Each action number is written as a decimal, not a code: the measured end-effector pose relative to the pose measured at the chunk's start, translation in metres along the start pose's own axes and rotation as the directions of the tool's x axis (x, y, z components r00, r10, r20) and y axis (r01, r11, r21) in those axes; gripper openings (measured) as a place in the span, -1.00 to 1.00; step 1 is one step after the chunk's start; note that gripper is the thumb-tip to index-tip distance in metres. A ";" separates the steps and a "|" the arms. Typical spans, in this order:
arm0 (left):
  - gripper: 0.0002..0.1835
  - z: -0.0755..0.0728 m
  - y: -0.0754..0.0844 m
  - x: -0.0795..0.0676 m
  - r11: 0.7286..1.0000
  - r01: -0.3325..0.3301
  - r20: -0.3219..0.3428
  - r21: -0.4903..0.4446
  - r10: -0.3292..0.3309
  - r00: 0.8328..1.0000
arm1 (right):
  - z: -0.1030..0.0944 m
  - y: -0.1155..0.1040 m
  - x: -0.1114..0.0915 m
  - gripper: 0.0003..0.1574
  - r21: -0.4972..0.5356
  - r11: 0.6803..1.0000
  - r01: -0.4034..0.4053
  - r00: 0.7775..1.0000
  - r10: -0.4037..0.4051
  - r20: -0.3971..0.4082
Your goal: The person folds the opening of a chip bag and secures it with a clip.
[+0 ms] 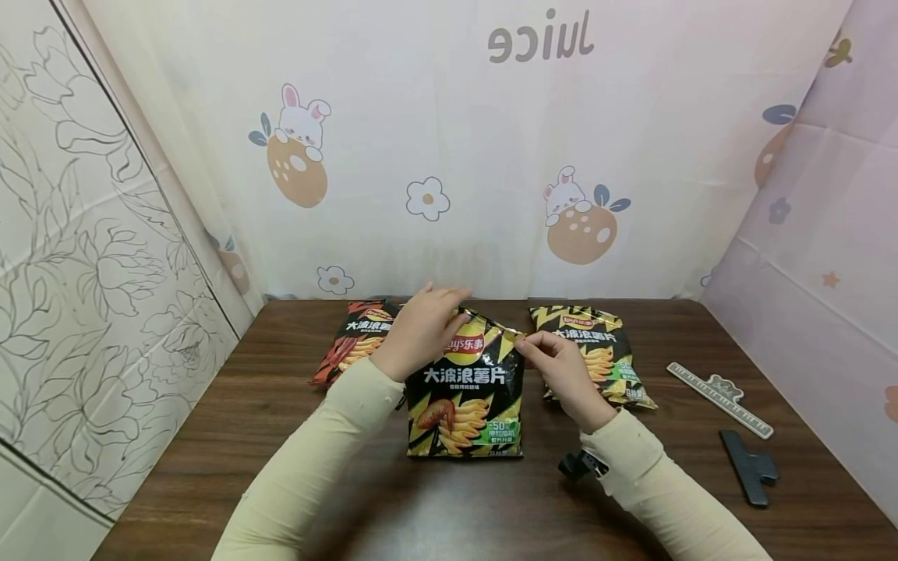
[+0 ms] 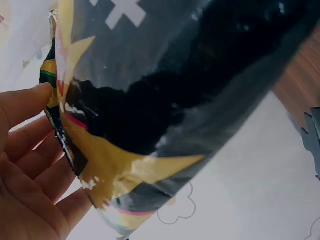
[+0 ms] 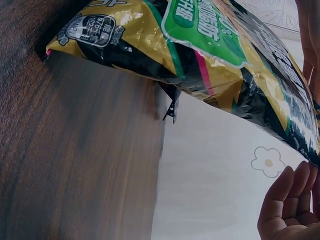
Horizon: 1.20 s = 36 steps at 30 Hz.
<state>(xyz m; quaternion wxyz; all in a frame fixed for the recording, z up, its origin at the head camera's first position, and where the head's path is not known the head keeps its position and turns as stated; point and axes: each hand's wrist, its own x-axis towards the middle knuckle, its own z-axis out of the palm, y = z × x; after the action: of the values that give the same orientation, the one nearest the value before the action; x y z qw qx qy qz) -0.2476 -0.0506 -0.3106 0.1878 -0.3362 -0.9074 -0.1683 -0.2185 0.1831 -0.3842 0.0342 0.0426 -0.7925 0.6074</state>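
A black and yellow bag of potato chips (image 1: 463,397) stands upright at the middle of the table, its printed front facing me. At its top edge on the left, my left hand (image 1: 424,327) holds on; the left wrist view shows the thumb (image 2: 30,102) on one side of the crimped edge and fingers behind it. My right hand (image 1: 561,370) pinches the top right corner between thumb and fingertips. In the right wrist view the bag (image 3: 225,55) bulges, and the right fingers (image 3: 280,192) are curled by its top edge. Whether the top seal is parted cannot be told.
A red chip bag (image 1: 361,335) lies behind my left forearm, partly hidden. Another black and yellow chip bag (image 1: 596,351) lies behind my right hand. To the right are a white ruler-like clip (image 1: 722,399) and a black clip (image 1: 749,467). Patterned curtains (image 1: 456,117) border the table.
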 end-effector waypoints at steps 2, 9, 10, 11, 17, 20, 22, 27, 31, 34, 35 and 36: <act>-0.65 0.000 -0.001 0.001 1.000 0.001 -0.006 -0.010 -0.001 1.000 | 0.000 -0.001 -0.001 -0.53 0.001 1.000 0.003 1.000 -0.003 0.001; -0.80 0.002 -0.005 0.007 0.999 -0.025 -0.042 -0.039 0.024 0.999 | 0.000 0.000 0.000 -0.54 0.013 1.000 0.015 1.000 -0.016 0.009; -0.81 0.002 -0.005 0.007 0.999 -0.028 -0.045 -0.044 0.026 0.999 | -0.001 0.000 0.000 -0.55 0.015 1.000 0.017 1.000 -0.017 0.010; -0.83 0.002 -0.005 0.008 0.998 -0.029 -0.046 -0.051 0.026 0.999 | -0.001 0.000 0.000 -0.55 0.018 1.000 0.018 1.000 -0.019 0.012; -0.85 0.000 -0.007 0.008 0.996 -0.027 -0.045 -0.086 0.023 0.999 | -0.002 -0.001 -0.001 -0.58 0.036 0.999 0.035 0.999 -0.036 0.026; -0.84 -0.002 -0.008 0.009 0.995 -0.037 -0.045 -0.093 0.033 0.998 | -0.002 -0.002 -0.001 -0.58 0.045 0.998 0.044 0.999 -0.045 0.030; -0.84 -0.003 -0.008 0.009 0.994 -0.047 -0.045 -0.099 0.043 0.998 | -0.003 -0.002 -0.001 -0.58 0.043 0.998 0.054 0.998 -0.055 0.032; -0.84 -0.004 -0.010 0.010 0.991 -0.060 -0.040 -0.122 0.055 0.998 | -0.004 -0.002 -0.001 -0.58 0.027 0.997 0.067 0.997 -0.068 0.036; -0.84 -0.004 -0.012 0.011 0.987 -0.062 -0.033 -0.145 0.058 0.998 | -0.005 -0.001 0.000 -0.59 0.014 0.996 0.085 0.996 -0.086 0.035; -0.84 -0.004 -0.014 0.011 0.985 -0.070 -0.033 -0.157 0.066 0.997 | -0.005 0.000 0.000 -0.59 0.006 0.995 0.097 0.995 -0.097 0.033; -0.83 -0.004 -0.014 0.011 0.985 -0.073 -0.033 -0.159 0.069 0.997 | -0.005 0.000 0.000 -0.60 0.005 0.995 0.099 0.995 -0.099 0.032; -0.83 -0.005 -0.014 0.011 0.984 -0.075 -0.033 -0.161 0.071 0.997 | -0.005 0.000 0.000 -0.60 0.004 0.995 0.102 0.994 -0.102 0.032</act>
<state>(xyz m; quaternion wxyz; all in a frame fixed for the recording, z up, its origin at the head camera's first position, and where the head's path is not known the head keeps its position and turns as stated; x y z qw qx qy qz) -0.2639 -0.0570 -0.3043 0.1783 -0.3810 -0.8751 -0.2392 -0.2183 0.1876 -0.3830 0.0525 0.0929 -0.7890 0.6050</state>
